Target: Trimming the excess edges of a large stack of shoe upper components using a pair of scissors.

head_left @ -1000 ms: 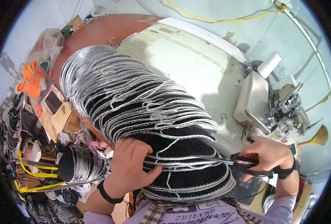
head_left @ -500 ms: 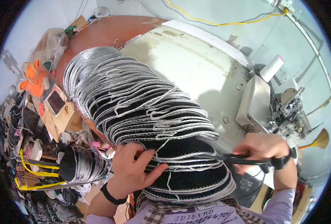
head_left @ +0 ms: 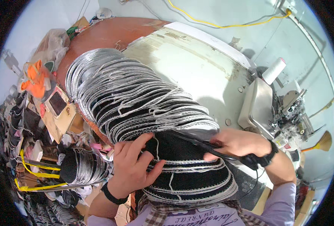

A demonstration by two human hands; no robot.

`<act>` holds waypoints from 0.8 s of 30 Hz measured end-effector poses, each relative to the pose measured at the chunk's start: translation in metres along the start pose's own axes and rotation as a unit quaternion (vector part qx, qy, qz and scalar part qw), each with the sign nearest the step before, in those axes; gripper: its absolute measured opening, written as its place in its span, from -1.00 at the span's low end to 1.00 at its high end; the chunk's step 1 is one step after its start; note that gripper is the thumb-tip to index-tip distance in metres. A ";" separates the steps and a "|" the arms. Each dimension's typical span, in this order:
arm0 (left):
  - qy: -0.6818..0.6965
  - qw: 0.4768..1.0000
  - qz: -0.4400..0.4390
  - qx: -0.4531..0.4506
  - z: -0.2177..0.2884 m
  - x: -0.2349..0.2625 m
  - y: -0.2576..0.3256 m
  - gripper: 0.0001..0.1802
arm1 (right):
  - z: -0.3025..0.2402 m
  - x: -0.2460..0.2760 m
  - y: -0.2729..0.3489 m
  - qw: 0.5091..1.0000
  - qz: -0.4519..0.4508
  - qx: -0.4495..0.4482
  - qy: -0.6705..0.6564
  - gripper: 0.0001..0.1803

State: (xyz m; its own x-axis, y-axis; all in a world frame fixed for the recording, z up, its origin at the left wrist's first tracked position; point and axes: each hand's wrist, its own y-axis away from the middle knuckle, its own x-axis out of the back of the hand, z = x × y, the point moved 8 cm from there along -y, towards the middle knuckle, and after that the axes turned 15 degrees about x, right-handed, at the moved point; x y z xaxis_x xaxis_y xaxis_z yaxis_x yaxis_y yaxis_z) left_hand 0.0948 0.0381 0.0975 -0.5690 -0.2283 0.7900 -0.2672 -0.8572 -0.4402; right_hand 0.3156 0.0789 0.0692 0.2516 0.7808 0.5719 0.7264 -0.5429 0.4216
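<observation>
A long row of overlapping black fabric pieces [head_left: 187, 180] with white stitched edges runs from my body toward the far left of the table. White threads trail between several pieces. My left hand [head_left: 135, 162] grips the left edge of the near pieces, thumb and index finger apart on top. My right hand [head_left: 234, 145] is closed on a pair of black-handled scissors [head_left: 191, 140], partly blurred. Their blades reach left into the gap between two pieces, close to my left fingertips. The tips are hard to make out against the black fabric.
A sewing machine [head_left: 255, 107] with a white thread cone [head_left: 274, 70] stands at right on the pale tabletop [head_left: 182, 60]. At left are an orange bag [head_left: 36, 79], cardboard [head_left: 61, 118] and another bundle of black pieces [head_left: 80, 165] beside yellow-taped bars [head_left: 42, 175].
My right hand has moved left with the scissors, whose blades now lie deeper between the pieces. My left hand stays at the edge, its index finger raised slightly farther up.
</observation>
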 end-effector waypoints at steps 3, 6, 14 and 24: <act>-0.018 1.000 0.009 0.017 0.002 0.005 -0.005 -0.71 | -0.006 0.010 0.046 0.998 -0.046 -0.048 0.007 -0.39; -0.025 0.997 0.017 0.076 -0.005 0.002 -0.010 -0.72 | -0.004 0.018 0.085 0.997 -0.014 -0.032 -0.069 -0.53; -0.054 0.998 0.003 0.019 -0.014 0.000 -0.006 -0.69 | 0.003 0.014 0.098 0.987 -0.004 -0.059 -0.150 -0.48; 0.006 0.995 0.052 -0.083 -0.007 0.009 0.001 -0.72 | 0.020 -0.018 0.010 0.993 -0.020 -0.021 -0.117 -0.21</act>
State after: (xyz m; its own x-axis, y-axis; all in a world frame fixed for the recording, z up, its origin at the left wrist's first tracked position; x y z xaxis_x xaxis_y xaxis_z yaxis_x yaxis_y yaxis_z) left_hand 0.0839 0.0389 0.1008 -0.6091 -0.3047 0.7322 -0.3314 -0.7410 -0.5840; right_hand 0.3308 0.0659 0.0489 0.3685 0.8502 0.3761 0.7130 -0.5180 0.4725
